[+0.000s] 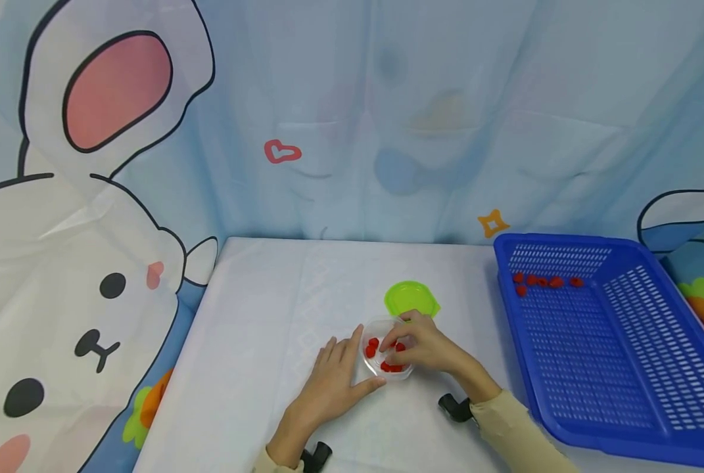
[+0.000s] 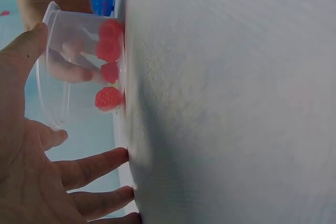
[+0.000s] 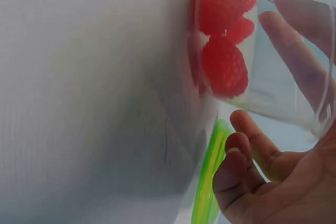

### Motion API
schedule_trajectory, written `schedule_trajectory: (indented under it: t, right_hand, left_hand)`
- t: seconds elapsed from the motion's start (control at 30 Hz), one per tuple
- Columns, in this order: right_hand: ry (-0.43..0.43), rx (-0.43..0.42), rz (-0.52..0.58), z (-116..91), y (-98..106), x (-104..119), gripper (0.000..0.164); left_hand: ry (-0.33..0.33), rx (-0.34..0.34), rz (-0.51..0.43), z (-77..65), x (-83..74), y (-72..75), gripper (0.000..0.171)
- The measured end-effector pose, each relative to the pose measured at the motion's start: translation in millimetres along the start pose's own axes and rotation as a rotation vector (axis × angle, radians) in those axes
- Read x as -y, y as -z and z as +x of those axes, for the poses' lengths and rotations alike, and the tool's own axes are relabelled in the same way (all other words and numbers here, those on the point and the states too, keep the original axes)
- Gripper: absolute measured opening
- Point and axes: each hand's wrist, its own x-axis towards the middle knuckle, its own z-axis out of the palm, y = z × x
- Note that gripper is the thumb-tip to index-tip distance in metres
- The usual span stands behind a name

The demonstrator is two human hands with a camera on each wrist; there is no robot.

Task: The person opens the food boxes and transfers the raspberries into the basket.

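Note:
A clear plastic cup (image 1: 366, 322) stands upright on the white table, with several red raspberries (image 2: 108, 98) at its bottom. My left hand (image 1: 335, 381) holds the cup from the left side, thumb and index finger at its rim; its other fingers are spread, tips at the tabletop. From the right, my right hand (image 1: 425, 341) reaches over the rim. Its thumb and one finger are inside the cup, apart from each other above the raspberries, with nothing seen between them. The remaining right fingers bend outside the cup wall, near a green lid (image 1: 412, 299) lying behind the cup.
At the right stands a big blue plastic basket (image 1: 594, 355). Several raspberries (image 1: 555, 282) lie along its far left inside. A patterned blue curtain (image 1: 352, 131) hangs behind the white-covered table (image 1: 257, 315). Black wrist mounts (image 1: 455, 408) sit at both sleeves.

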Motion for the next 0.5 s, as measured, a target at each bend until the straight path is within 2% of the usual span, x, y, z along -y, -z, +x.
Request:
schedule_trajectory:
  t: [0.27,0.5]
  right_hand:
    - [-0.120,0.039,-0.127,2,-3,8,0.020]
    - [-0.160,0.060,-0.177,5,-5,14,0.025]
  left_hand:
    - [-0.002,0.014,0.003,2.3,-1.9,1.7,0.098]
    - [0.003,0.015,0.007,1.7,-1.0,1.1,0.100]
